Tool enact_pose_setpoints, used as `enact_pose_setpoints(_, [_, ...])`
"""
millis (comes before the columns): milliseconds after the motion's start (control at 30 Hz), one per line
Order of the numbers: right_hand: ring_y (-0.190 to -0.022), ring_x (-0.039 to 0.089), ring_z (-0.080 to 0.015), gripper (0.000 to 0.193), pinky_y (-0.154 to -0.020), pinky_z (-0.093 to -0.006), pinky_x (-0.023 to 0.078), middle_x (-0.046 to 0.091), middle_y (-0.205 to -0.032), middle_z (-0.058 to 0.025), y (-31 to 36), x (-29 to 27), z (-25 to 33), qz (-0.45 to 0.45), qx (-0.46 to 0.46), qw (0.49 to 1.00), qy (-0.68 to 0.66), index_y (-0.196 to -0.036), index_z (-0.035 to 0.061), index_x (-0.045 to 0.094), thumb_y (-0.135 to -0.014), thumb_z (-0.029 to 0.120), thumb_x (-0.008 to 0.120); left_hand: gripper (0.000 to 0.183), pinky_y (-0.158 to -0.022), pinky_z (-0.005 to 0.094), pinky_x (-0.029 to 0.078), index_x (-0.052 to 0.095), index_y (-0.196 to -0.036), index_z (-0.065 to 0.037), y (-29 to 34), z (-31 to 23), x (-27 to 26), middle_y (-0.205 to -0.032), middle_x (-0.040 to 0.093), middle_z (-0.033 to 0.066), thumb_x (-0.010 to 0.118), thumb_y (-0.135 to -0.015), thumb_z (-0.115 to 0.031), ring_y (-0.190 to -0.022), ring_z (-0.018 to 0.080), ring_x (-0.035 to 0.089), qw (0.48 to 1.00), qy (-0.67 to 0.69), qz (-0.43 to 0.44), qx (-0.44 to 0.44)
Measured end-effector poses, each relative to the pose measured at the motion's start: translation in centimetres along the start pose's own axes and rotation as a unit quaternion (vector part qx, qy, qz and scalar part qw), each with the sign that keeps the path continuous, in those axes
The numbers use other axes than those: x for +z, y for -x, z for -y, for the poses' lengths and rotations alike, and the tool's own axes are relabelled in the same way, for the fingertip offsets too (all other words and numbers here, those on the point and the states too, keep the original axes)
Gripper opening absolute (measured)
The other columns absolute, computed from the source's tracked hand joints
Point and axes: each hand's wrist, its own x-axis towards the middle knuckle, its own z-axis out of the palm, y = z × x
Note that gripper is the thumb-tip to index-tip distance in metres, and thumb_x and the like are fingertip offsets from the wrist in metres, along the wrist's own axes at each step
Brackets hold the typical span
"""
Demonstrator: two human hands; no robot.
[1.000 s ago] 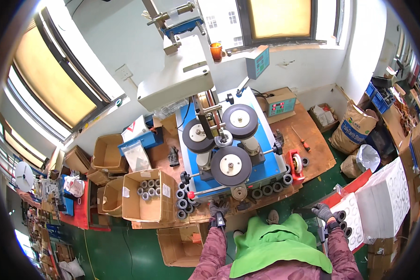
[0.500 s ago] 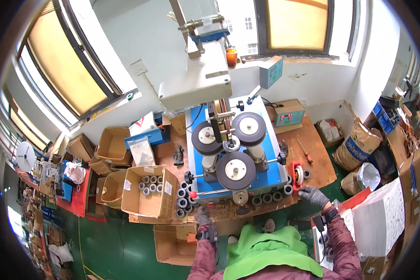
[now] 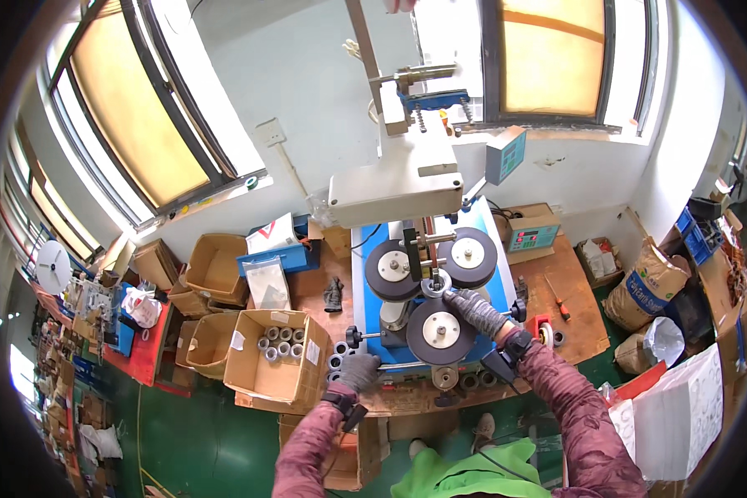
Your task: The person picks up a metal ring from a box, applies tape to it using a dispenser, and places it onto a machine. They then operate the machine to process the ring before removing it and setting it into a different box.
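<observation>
My left gloved hand [image 3: 359, 372] is closed at the left end of a metal lever [image 3: 402, 364] along the machine's front. The lever's red knob, visible earlier, is hidden under it. My right gloved hand [image 3: 476, 312] reaches over the front black disc [image 3: 441, 331], fingertips closed at a metal ring [image 3: 436, 284] between three black discs. Those discs sit on a blue machine bed [image 3: 365, 292]. Beside my left hand, several grey rings [image 3: 335, 362] lie on the bench. A cardboard box [image 3: 261, 369] farther left holds several more rings.
Right of the machine are a red-framed roller [image 3: 544, 330], a screwdriver [image 3: 558, 299] and a control box [image 3: 533, 238]. A white machine head [image 3: 396, 196] overhangs the discs. Stacked white sheets [image 3: 672, 415] stand at my right; an open carton [image 3: 353, 465] sits below the bench edge.
My right hand has moved left from beside the red-framed roller to the ring among the discs. My left hand has come up onto the lever end. The whole view has shifted.
</observation>
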Motion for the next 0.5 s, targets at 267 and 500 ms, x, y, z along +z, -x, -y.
enact_pose_setpoints(267, [-0.072, 0.059, -0.0201, 0.026, -0.065, -0.0318, 0.046, 0.062, -0.08, -0.0106, -1.4, -0.8, 1.9, 0.038, 0.184, 0.956, -0.225, -0.099, 0.0027, 0.059, -0.092, 0.024, 0.047, 0.029, -0.071, 0.0378, 0.049, 0.065, -0.092, -0.005, -0.3, 2.4, 0.4, -0.085, 0.066, 0.0142, 0.064, -0.072, -0.026, -0.08, 0.0274, 0.063, 0.909, 0.28, 0.308, 0.026])
enact_pose_setpoints(500, [-0.063, 0.05, -0.0058, 0.035, -0.058, -0.0248, 0.042, 0.06, -0.074, 0.0009, -1.4, -0.5, 3.4, 0.025, 0.32, 0.818, -0.477, -0.093, 0.0018, 0.063, -0.09, 0.035, 0.053, 0.027, -0.067, 0.0365, 0.048, 0.062, -0.099, -0.007, 10.5, -11.0, -2.4, -0.087, 0.064, 0.0141, 0.053, -0.087, -0.029, -0.077, 0.0246, 0.061, 0.838, 0.246, 0.484, 0.058])
